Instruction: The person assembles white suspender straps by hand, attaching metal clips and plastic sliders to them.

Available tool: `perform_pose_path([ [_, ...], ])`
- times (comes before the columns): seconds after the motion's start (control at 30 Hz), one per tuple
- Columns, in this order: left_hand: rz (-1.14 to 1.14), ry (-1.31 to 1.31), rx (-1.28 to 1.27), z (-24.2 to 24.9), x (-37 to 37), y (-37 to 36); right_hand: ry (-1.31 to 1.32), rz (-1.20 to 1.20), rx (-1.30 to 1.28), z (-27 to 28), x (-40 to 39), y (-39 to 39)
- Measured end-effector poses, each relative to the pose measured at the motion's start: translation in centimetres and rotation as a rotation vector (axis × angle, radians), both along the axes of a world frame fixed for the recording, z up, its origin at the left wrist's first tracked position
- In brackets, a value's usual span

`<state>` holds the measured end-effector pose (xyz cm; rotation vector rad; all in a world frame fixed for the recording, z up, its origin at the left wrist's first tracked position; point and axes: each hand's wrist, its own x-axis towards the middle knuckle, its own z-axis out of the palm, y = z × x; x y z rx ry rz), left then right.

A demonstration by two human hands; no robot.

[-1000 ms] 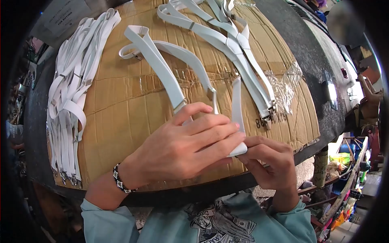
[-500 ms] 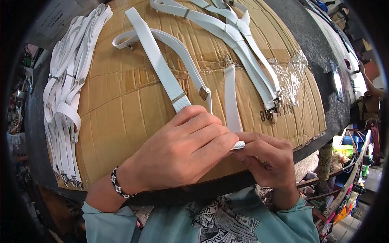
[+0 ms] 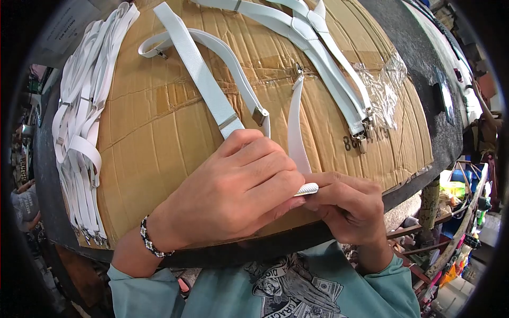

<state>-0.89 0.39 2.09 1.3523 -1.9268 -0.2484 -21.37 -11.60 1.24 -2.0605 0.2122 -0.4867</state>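
My left hand [image 3: 238, 188], a beaded bracelet at its wrist, is closed on white suspenders [image 3: 199, 71]. Their wide strap and a thinner looped strap run up from the fist, with a metal adjuster [image 3: 228, 121] and a clip [image 3: 260, 115] just above the knuckles. Against it, my right hand [image 3: 347, 206] pinches the same suspenders. Between the two hands a folded white strap end [image 3: 306, 189] sticks out. A short strap piece [image 3: 297, 124] rises from behind the fingers to a metal clip [image 3: 298, 69]. The fingers hide how these parts join.
Under the work lies a flattened cardboard sheet [image 3: 154, 175] on a dark table [image 3: 45, 159]. At the left is a pile of white suspenders [image 3: 79, 122]. Another suspenders pair [image 3: 328, 69] lies top right, beside crumpled clear plastic [image 3: 384, 93]. A phone-like object [image 3: 444, 98] rests near the right edge.
The folded strap end shows a little more between my hands. The short strap has turned more edge-on near its clip. My left hand has shifted slightly up and left in view.
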Motion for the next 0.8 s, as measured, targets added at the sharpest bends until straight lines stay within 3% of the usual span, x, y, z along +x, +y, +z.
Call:
perform_pose_path([
  [0.27,-0.016,-0.008,0.008,-0.3,0.4,0.2,-0.075,-0.01,-0.065,0.7,0.6,-0.1],
  [0.5,-0.039,-0.048,0.07,-0.4,0.0,0.0,-0.029,-0.164,-0.073,2.4,-1.0,-0.9],
  [0.8,-0.056,-0.046,0.087,-0.3,0.1,0.2,-0.185,0.013,-0.278,2.1,1.4,-0.2],
])
